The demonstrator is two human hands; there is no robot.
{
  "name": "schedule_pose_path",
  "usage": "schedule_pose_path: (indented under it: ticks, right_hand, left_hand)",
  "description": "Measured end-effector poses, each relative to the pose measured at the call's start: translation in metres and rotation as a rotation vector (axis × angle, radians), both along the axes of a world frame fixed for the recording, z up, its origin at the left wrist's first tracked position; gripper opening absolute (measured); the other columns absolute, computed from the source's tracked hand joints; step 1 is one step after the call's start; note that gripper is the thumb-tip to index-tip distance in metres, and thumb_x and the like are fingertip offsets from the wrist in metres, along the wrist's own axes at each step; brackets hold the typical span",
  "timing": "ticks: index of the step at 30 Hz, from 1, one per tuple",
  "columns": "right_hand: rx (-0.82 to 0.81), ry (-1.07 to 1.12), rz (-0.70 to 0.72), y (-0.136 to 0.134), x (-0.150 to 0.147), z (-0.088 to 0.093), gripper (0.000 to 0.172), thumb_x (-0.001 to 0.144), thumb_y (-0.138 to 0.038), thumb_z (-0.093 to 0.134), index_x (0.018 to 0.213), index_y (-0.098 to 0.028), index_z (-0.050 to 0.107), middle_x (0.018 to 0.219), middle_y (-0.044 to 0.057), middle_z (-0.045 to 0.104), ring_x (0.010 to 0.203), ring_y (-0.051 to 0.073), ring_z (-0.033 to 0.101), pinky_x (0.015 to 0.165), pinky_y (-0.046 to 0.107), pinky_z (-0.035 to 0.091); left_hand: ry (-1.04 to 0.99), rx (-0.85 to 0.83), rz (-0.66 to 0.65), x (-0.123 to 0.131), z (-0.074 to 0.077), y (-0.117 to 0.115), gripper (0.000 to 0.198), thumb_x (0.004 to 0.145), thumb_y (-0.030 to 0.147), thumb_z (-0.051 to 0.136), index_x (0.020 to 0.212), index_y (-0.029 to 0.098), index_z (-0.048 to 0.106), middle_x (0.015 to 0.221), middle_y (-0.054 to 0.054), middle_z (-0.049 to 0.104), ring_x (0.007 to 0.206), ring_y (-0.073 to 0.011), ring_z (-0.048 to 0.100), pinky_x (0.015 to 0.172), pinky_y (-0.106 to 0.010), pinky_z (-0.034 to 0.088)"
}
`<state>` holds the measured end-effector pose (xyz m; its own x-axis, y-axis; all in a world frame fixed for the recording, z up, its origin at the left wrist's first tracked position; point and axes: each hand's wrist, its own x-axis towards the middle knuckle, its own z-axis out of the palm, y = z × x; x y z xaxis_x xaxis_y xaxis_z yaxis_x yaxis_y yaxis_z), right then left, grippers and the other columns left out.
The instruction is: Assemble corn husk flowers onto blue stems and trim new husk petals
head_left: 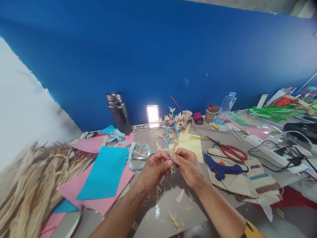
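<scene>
Close together in the middle of the view, my left hand (158,166) and my right hand (187,164) pinch a small cream craft flower (172,149). Its pale petals stick up above my fingertips. A light blue strip (173,169) hangs below them; my fingers hide most of the stem. Just beyond my hands stands a branched spray (173,122) with blue stems and cream leaf-like petals. Yellow paper (195,145) lies behind my right hand, and a loop of light blue ribbon (131,158) is left of my left hand. Cream scraps (180,195) litter the tabletop nearer me.
At left are dried husks (27,188), a blue sheet (105,173) on pink paper, and a dark flask (120,114). At right lie red-handled scissors (234,153), a blue glue gun (223,168), a power strip (269,152) with cables, and a plastic bottle (225,109).
</scene>
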<state>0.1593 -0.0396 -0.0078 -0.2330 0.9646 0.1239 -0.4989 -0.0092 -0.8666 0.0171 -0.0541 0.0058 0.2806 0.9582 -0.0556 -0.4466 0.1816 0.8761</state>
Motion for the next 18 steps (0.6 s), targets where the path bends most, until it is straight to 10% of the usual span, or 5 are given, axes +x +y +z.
schedule_pose_path:
  ticks: [18]
  right_hand:
    - [0.119, -0.29, -0.221, -0.0021, 0.001, 0.0053, 0.02, 0.07, -0.031, 0.076, 0.064, -0.017, 0.062, 0.063, -0.002, 0.055, 0.059, 0.011, 0.045, 0.057, 0.024, 0.037]
  left_hand:
    - [0.26, 0.089, 0.195, 0.0041, 0.0077, -0.0059, 0.031, 0.072, 0.04, 0.078, 0.066, 0.016, 0.059, 0.063, 0.002, 0.052, 0.062, -0.0113, 0.047, 0.063, -0.023, 0.036]
